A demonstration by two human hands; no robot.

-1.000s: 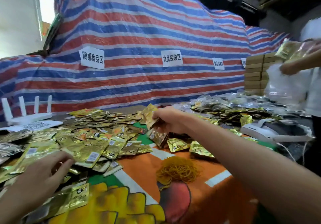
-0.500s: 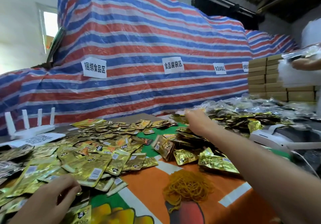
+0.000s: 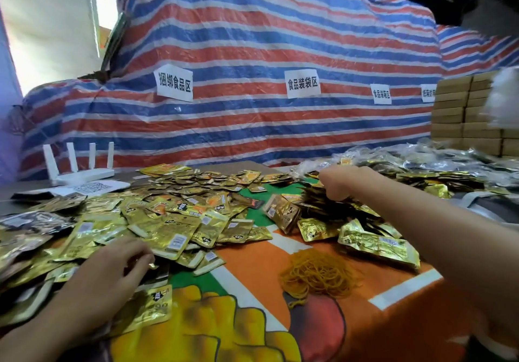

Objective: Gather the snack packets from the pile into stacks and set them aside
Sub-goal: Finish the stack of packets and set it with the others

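Observation:
A loose pile of gold snack packets (image 3: pixel 157 221) covers the left and middle of the table. My left hand (image 3: pixel 112 272) rests on its near edge, fingers bent, thumb and forefinger pinching the edge of a packet. To the right stands a packed stack of packets (image 3: pixel 283 215), with more stacks behind it. My right hand (image 3: pixel 339 182) reaches forward over those stacks, its fingers curled down onto the top of one stack (image 3: pixel 314 201). Looser gold packets (image 3: pixel 379 245) lie in front of my right forearm.
A heap of orange rubber bands (image 3: pixel 317 274) lies on the colourful tablecloth (image 3: pixel 252 319). A white router (image 3: pixel 81 170) and a QR-code sheet (image 3: pixel 90 187) sit at the back left. Clear-bagged packets (image 3: pixel 421 162) and cardboard boxes (image 3: pixel 471 114) fill the back right, before a striped tarp (image 3: pixel 252 38).
My right hand carried a bunch of packets from the middle of the pile over to the stacks on the right and lowered onto them. My left hand stayed on the pile's near edge.

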